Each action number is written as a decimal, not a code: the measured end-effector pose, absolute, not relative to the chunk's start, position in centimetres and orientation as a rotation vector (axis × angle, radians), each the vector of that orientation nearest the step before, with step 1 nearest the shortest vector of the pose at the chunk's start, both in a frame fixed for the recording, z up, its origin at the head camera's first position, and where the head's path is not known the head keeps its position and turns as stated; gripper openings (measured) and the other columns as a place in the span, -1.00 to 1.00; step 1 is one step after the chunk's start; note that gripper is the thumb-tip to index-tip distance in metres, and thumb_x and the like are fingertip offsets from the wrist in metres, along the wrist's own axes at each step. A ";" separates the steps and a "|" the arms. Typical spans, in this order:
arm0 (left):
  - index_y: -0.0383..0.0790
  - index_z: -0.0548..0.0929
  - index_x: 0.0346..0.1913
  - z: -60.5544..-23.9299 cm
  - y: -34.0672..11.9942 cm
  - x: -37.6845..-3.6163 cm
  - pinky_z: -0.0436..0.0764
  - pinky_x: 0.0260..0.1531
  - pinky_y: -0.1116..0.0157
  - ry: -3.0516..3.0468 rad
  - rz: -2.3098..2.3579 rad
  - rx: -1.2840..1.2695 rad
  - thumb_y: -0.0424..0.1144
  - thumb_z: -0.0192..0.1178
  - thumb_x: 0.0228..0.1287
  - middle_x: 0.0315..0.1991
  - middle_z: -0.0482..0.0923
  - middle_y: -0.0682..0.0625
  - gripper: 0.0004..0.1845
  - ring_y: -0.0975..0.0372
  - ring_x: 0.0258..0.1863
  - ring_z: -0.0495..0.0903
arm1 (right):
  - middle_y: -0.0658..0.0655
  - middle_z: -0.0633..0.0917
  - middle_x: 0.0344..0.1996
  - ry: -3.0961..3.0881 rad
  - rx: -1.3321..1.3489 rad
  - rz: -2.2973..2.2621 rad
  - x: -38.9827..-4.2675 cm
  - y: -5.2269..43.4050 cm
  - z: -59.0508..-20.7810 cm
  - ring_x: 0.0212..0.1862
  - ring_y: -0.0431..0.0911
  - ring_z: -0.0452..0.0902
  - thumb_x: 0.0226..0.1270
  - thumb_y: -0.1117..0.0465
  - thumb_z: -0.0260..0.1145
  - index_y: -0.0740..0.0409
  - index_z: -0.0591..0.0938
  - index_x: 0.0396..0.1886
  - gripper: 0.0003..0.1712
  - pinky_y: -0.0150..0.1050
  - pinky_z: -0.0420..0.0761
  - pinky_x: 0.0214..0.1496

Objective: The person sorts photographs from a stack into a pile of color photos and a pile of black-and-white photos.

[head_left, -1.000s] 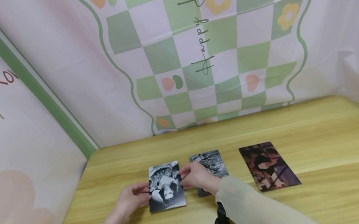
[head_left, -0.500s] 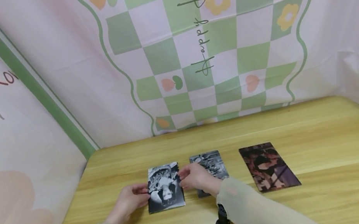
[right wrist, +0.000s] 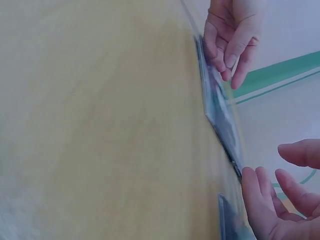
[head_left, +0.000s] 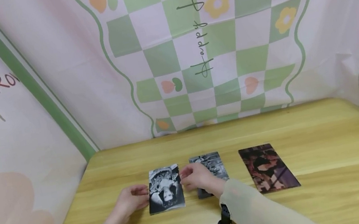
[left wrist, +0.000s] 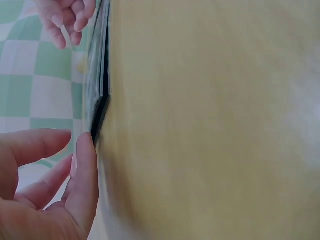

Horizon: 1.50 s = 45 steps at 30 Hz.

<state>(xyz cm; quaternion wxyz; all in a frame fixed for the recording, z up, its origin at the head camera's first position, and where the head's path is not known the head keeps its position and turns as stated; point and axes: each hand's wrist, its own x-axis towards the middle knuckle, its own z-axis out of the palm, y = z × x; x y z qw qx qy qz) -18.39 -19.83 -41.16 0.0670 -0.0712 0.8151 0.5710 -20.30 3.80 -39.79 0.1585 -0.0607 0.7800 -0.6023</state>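
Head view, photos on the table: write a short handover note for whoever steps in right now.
Left hand: fingertips on the left edge of the black-and-white portrait photo, fingers fairly straight.
Right hand: fingertips at that photo's right edge, resting over the middle black-and-white photo.
Things: three photos lie flat in a row on the wooden table; the dark reddish photo sits at the right, untouched.
Done: all three are laid out.
Left: probably squaring the portrait photo with the row, then letting go.
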 end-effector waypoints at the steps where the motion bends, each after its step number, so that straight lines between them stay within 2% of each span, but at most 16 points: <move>1: -0.58 0.51 0.02 -41.1 -19.8 -18.4 0.71 -0.24 0.18 2.455 1.730 -0.217 -0.65 0.17 0.06 -0.16 0.61 -0.27 -0.61 0.16 -0.27 0.63 | 0.26 0.59 -0.16 2.229 -0.171 -1.730 -20.4 3.9 -39.7 -0.23 -0.02 0.60 0.21 0.42 0.26 0.40 0.53 0.01 -0.66 -0.13 0.69 -0.21; 10: -0.56 0.51 0.07 -39.9 -18.6 -18.1 0.70 -0.21 0.24 2.429 1.776 -0.113 -0.55 0.16 0.15 -0.09 0.57 -0.30 -0.62 0.17 -0.26 0.61 | 0.28 0.59 -0.10 2.189 -0.148 -1.836 -20.6 5.3 -38.7 -0.16 -0.04 0.58 0.27 0.41 0.21 0.39 0.52 0.03 -0.67 -0.13 0.69 -0.11; 17: -0.53 0.50 0.10 -39.0 -17.1 -17.7 0.68 -0.13 0.25 2.371 1.837 -0.053 -0.52 0.15 0.18 -0.02 0.54 -0.32 -0.62 0.09 -0.16 0.61 | 0.41 0.54 -0.01 2.100 -0.154 -1.931 -20.5 7.0 -38.1 0.01 0.19 0.55 0.32 0.42 0.17 0.47 0.45 0.10 -0.63 -0.10 0.67 -0.03; 23: -0.47 0.51 0.09 -38.6 -15.7 -17.8 0.67 -0.08 0.24 2.361 1.825 -0.024 -0.49 0.15 0.21 0.00 0.53 -0.28 -0.64 0.09 -0.14 0.60 | 0.42 0.52 0.02 2.054 -0.186 -1.952 -20.5 8.5 -37.9 -0.01 0.10 0.57 0.33 0.41 0.16 0.50 0.41 0.14 -0.59 -0.09 0.64 0.04; 29: -0.45 0.48 0.15 -38.4 -14.2 -17.8 0.66 -0.06 0.24 2.324 1.814 0.045 -0.44 0.14 0.26 0.04 0.50 -0.29 -0.61 0.07 -0.09 0.59 | 0.39 0.52 -0.01 2.036 -0.170 -1.978 -20.3 9.6 -37.7 0.02 0.14 0.53 0.35 0.42 0.12 0.51 0.38 0.14 -0.60 -0.14 0.64 0.04; 36: -0.49 0.46 0.15 -38.6 -12.5 -18.2 0.67 -0.09 0.26 2.258 1.858 0.155 -0.44 0.13 0.27 0.02 0.49 -0.32 -0.61 0.12 -0.14 0.60 | 0.38 0.50 0.02 2.052 -0.190 -1.963 -20.1 11.2 -37.5 -0.01 0.02 0.55 0.36 0.40 0.12 0.52 0.34 0.18 -0.56 -0.17 0.64 0.04; 45: -0.55 0.42 0.15 -38.5 -10.3 -18.4 0.66 -0.05 0.20 2.189 1.876 0.214 -0.45 0.10 0.29 0.05 0.46 -0.37 -0.61 0.03 -0.06 0.57 | 0.43 0.45 0.09 2.097 -0.213 -1.927 -19.7 13.0 -37.2 0.07 0.08 0.52 0.38 0.35 0.12 0.50 0.32 0.22 -0.52 -0.18 0.63 0.07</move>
